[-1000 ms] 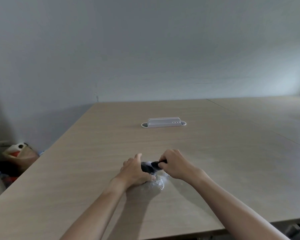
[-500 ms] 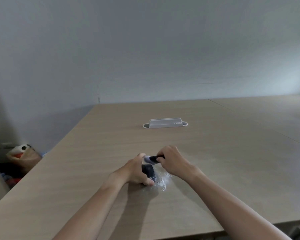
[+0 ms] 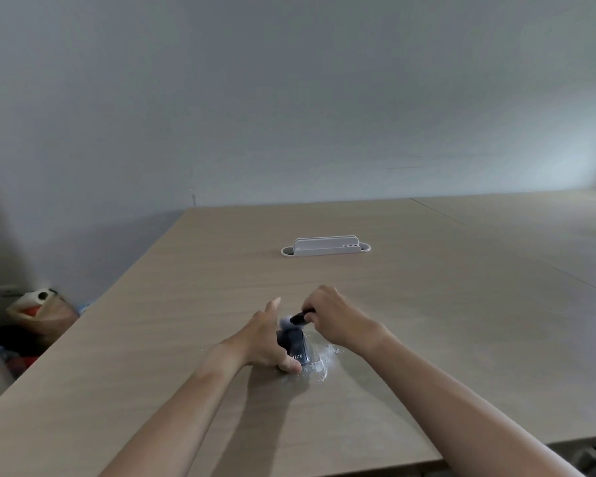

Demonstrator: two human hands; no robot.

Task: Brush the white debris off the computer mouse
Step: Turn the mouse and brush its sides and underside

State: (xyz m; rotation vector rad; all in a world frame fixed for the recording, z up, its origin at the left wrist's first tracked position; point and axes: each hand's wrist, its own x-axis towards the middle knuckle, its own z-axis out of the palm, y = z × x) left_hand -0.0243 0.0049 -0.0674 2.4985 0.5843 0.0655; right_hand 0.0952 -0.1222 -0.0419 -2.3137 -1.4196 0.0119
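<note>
Left hand clasps the computer mouse against the table; right hand pinches a small brush at the mouse's far end. White debris lies beside the mouse. Advisably, stroke outward, lightly, keeping the mouse steady.

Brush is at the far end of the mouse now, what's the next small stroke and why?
Probably draw the brush in the right hand toward you along the mouse, sweeping right. The left hand steadies it, and white debris already lies on the table at that side.
</note>
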